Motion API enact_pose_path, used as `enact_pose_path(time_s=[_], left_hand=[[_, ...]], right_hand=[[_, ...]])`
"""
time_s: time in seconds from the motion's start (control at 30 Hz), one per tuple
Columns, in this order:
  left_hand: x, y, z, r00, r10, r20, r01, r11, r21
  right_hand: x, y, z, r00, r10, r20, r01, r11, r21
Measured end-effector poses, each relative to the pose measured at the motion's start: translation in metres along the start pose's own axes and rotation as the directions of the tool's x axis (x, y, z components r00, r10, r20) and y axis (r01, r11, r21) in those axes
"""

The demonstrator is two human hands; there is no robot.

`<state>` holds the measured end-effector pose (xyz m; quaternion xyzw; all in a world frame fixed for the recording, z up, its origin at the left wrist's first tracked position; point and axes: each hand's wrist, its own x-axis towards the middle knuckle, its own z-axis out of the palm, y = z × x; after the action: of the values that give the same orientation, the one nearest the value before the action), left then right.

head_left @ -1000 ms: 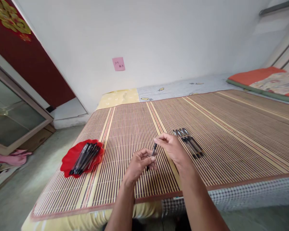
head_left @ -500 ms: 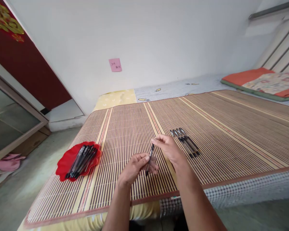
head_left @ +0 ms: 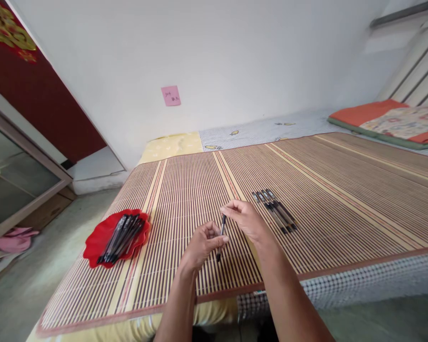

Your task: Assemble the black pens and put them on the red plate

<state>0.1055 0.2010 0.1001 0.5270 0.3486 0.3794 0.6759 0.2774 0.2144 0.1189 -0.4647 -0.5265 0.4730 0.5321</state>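
Observation:
Both my hands hold one black pen (head_left: 221, 236) over the striped bamboo mat (head_left: 342, 190). My left hand (head_left: 203, 244) is curled round the pen's lower half, thumb pressed along it. My right hand (head_left: 245, 219) pinches the pen's upper end between thumb and fingers. Just right of my right hand, several black pens (head_left: 275, 211) lie side by side in a row on the mat. A red scalloped plate (head_left: 96, 244) at the mat's left side holds several more black pens (head_left: 121, 231).
The mat covers a bed with a yellow and checked sheet (head_left: 235, 135). A folded orange quilt (head_left: 388, 118) lies at the far right. A pink note (head_left: 170, 95) is stuck on the white wall. A glass-fronted cabinet (head_left: 17, 175) stands on the floor at left.
My left hand has closed further round the pen and my right hand has shifted slightly along its top end. The view has shifted a little since the first frame.

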Motion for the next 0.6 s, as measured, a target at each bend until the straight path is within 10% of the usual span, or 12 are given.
enact_pose_path(time_s=[0.2,0.4,0.6], left_hand=[[0.002,-0.005,-0.005,0.992,0.026,-0.124,-0.024,1.000,0.020],[0.004,-0.003,-0.011,0.970,0.022,-0.244,-0.015,0.999,0.031],[0.003,-0.001,-0.009,0.972,0.007,-0.235,-0.005,1.000,0.009]], right_hand=[[0.007,0.013,-0.007,0.991,-0.056,-0.121,0.017,0.954,-0.300],[0.017,0.043,-0.036,0.943,-0.021,-0.333,-0.301,0.378,-0.876],[0.021,0.053,-0.048,0.940,0.048,-0.338,-0.338,0.270,-0.902]])
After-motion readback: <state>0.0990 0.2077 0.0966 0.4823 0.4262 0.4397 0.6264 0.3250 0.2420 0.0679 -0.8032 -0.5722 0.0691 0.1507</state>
